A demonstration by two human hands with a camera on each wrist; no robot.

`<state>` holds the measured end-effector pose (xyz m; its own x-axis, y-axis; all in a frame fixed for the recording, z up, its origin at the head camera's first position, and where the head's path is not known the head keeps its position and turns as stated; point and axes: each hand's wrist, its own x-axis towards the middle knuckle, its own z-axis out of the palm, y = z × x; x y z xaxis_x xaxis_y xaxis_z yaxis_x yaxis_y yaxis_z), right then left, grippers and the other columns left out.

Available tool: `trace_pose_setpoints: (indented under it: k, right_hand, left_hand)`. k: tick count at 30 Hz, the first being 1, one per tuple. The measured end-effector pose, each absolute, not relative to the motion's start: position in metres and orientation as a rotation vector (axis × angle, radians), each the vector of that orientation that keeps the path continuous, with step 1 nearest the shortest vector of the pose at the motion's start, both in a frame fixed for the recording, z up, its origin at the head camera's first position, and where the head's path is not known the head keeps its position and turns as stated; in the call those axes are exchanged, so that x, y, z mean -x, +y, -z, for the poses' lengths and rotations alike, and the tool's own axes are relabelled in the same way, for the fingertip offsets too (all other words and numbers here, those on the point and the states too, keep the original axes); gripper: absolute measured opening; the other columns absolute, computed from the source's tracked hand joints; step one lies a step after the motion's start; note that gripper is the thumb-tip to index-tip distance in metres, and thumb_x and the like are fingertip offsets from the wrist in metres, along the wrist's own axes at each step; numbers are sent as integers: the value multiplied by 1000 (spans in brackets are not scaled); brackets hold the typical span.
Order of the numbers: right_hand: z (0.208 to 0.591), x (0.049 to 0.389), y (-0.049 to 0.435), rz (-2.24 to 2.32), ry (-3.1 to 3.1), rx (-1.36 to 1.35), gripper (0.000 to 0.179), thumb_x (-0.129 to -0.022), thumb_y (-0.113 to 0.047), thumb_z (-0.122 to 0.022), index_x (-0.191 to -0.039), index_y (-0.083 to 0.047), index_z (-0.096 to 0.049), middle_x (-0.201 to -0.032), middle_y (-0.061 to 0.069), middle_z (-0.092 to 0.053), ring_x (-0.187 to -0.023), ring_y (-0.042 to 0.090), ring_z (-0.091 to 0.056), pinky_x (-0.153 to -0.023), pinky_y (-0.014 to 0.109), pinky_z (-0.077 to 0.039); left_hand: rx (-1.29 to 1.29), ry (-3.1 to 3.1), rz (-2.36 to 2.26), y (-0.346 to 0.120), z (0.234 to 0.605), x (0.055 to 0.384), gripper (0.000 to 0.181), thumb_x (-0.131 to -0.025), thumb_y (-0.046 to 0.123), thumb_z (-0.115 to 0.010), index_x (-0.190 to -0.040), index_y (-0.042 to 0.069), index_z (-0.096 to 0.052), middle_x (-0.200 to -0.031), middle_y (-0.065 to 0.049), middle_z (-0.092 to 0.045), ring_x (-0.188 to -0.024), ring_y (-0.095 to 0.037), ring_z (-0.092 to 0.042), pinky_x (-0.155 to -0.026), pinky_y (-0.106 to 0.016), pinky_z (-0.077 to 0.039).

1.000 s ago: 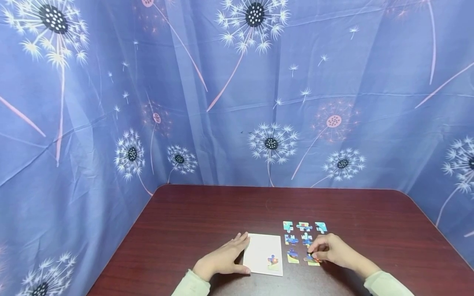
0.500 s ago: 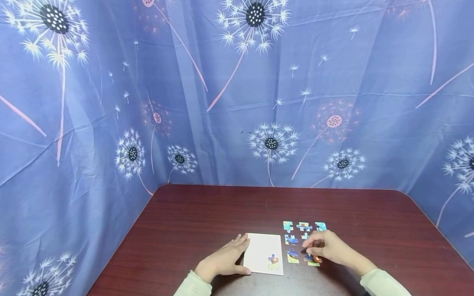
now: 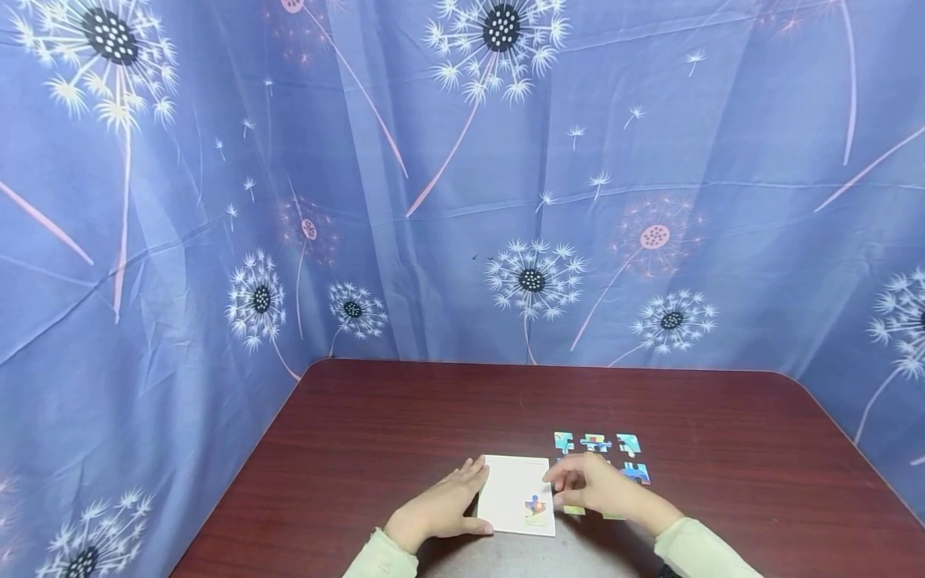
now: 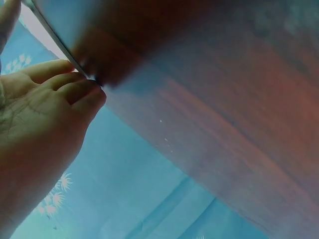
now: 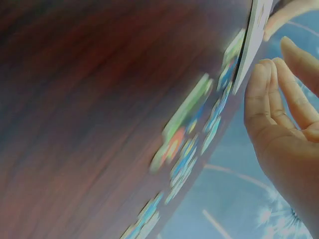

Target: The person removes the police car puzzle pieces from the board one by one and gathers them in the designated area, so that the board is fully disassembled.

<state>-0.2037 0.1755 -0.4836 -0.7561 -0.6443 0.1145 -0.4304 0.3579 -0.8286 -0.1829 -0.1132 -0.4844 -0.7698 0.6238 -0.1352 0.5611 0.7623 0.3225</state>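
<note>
My left hand (image 3: 444, 502) lies along the left edge of a white puzzle board (image 3: 502, 494), its fingertips at the upper left corner and its thumb at the lower one. In the left wrist view the left fingers (image 4: 79, 89) meet the board's thin edge. One colourful jigsaw piece (image 3: 535, 510) lies in the board's lower right part. My right hand (image 3: 592, 486) hovers at the board's right edge, index finger and thumb apart with nothing between them. The right wrist view shows its loosely bent fingers (image 5: 256, 94) beside the board. The right hand partly hides several pieces beneath it.
Right of the board, several loose jigsaw pieces lie in rows on the dark red wooden table (image 3: 405, 417), among them a top right piece (image 3: 629, 444) and a blue piece (image 3: 636, 472). A blue curtain (image 3: 433, 281) with dandelion prints hangs behind the table and along its sides.
My right hand has moved left from over the lower middle loose piece to the board's right edge, uncovering the blue piece at the right. The left hand stays at the board.
</note>
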Motion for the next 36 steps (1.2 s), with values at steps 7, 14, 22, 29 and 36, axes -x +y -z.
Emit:
trace_pose_setpoints:
  k: [7, 14, 22, 29, 36]
  right_hand:
    - [483, 200, 153, 1259, 2424, 1009, 26, -78, -3, -77, -101, 3, -68, -79, 3, -62, -68, 3, -54, -60, 22, -51]
    - [483, 197, 149, 1185, 2478, 958, 28, -73, -7, -82, -97, 0, -68, -79, -2, -59, -69, 7, -53, -61, 21, -48]
    - [484, 197, 149, 1161, 2509, 931, 26, -70, -7, -83, -92, -6, -68, -79, -4, -57, -70, 5, -51, -62, 21, -46]
    - [482, 194, 149, 1172, 2510, 938, 28, -70, -6, -82, -93, -7, -65, -80, -2, -57, -71, 7, -51, -61, 21, -47]
    - [485, 193, 149, 1254, 2483, 975, 27, -71, -3, -81, -90, -8, -62, -78, -2, -58, -70, 9, -53, -58, 21, -48]
  left_hand:
    - [-909, 2724, -388, -111, 482, 182, 85, -85, 47, -67, -146, -3, -35, -155, -17, -27, -141, -32, -28, -112, -43, -28]
    - [-891, 2715, -394, -109, 480, 181, 85, -84, 46, -67, -146, -3, -35, -155, -17, -26, -142, -32, -27, -112, -43, -28]
    - [-882, 2722, -379, -109, 481, 183, 86, -84, 47, -68, -146, -2, -36, -155, -17, -27, -141, -32, -28, -112, -42, -28]
    - [-879, 2721, -382, -108, 481, 182, 85, -84, 44, -69, -145, -4, -36, -154, -18, -28, -141, -32, -29, -112, -43, -29]
    - [-879, 2712, -387, -108, 479, 181, 85, -84, 44, -69, -145, -4, -36, -154, -18, -28, -141, -33, -28, -112, -43, -29]
